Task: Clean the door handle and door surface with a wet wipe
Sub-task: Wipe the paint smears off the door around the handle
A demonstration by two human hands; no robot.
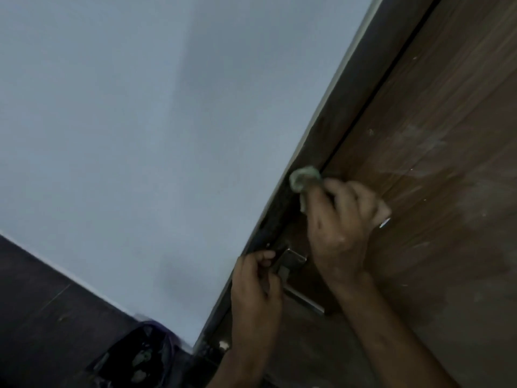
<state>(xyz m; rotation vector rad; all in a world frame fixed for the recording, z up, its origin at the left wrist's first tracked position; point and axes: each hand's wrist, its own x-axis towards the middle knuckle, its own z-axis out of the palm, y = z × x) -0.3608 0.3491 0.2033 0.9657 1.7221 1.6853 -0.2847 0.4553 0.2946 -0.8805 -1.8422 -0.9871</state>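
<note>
A brown wooden door (436, 175) fills the right side, with pale smears on its surface. My right hand (344, 219) grips a crumpled greenish wet wipe (303, 179) and holds it against the door's edge beside the dark frame (349, 107). Lower down, my left hand (256, 287) curls its fingers round the metal door handle (289, 261) at its plate. The handle's lever (305, 299) runs down to the right, partly hidden by my right wrist.
A pale grey-blue wall (140, 135) takes up the left and middle. Dark floor (42, 317) lies at the lower left. A dark bag with purple trim (142, 357) sits on the floor near the foot of the door frame.
</note>
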